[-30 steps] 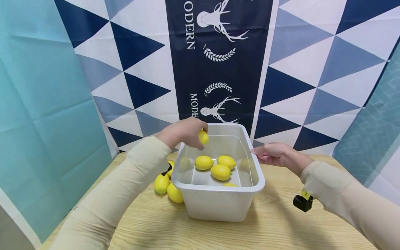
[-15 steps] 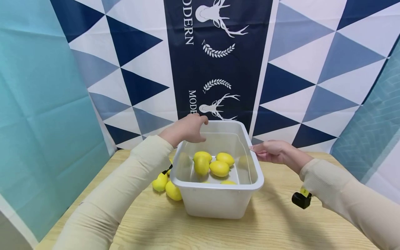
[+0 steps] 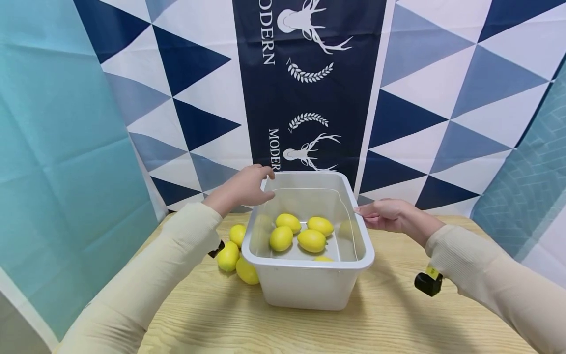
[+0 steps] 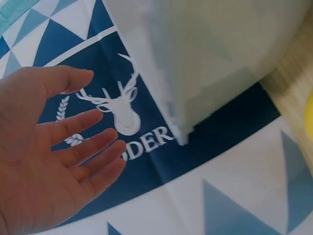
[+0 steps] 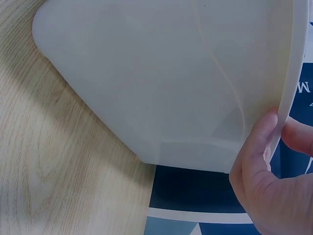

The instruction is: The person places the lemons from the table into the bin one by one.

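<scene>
A white plastic tub [image 3: 305,285] stands on the table with several yellow lemons [image 3: 311,241] on its floor. Over the tub's left rim hovers my left hand [image 3: 243,187]; in the left wrist view the same hand [image 4: 63,147] has spread, relaxed fingers and an empty palm. My right hand [image 3: 389,216] pinches the tub's right rim. Seen from the right wrist, the thumb and fingers of that hand [image 5: 274,181] lie on either side of the rim. Outside the tub, to its left, a few more lemons [image 3: 227,256] lie on the wood, below my left wrist.
The wooden table [image 3: 283,334] carries everything. A patterned cloth with triangles and deer heads [image 3: 305,73] hangs right behind the tub. Teal cloth [image 3: 66,147] closes off the left side, and another teal sheet [image 3: 526,187] hangs at the right.
My left hand has let go of a lemon, which dropped into the tub and now lies at its left side. The hand has since moved left to the rim. My right hand stays put.
</scene>
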Action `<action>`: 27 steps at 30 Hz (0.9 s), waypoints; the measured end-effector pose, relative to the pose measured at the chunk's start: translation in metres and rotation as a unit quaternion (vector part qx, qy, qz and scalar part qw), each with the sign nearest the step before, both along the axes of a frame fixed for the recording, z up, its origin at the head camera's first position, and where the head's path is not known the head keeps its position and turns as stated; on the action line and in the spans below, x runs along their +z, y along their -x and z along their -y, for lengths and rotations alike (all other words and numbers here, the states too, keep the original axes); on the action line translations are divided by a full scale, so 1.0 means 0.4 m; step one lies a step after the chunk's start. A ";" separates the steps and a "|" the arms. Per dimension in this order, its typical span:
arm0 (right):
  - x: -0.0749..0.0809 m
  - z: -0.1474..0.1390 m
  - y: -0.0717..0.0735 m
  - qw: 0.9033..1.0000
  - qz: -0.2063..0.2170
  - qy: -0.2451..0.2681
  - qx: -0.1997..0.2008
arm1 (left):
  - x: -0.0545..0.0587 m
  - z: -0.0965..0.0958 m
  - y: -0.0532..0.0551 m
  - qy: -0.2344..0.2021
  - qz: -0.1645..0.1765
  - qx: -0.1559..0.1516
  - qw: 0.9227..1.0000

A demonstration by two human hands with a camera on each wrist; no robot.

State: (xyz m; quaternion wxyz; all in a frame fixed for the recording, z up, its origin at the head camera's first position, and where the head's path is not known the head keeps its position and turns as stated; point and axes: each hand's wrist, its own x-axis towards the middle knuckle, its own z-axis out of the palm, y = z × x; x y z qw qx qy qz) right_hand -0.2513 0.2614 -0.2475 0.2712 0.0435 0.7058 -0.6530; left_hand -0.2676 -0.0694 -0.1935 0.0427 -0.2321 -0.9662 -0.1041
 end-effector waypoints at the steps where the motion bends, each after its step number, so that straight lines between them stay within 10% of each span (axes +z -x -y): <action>1: 0.000 0.001 -0.001 1.000 0.001 0.001 -0.002 | -0.007 0.007 0.000 -0.007 0.002 0.001 1.000; 13: 0.004 0.012 -0.009 1.000 -0.001 -0.015 -0.014 | -0.103 0.108 -0.018 -0.142 0.025 0.006 0.989; 27: 0.003 0.009 -0.010 1.000 -0.002 -0.019 -0.013 | -0.231 0.153 -0.053 -0.175 0.031 -0.020 0.984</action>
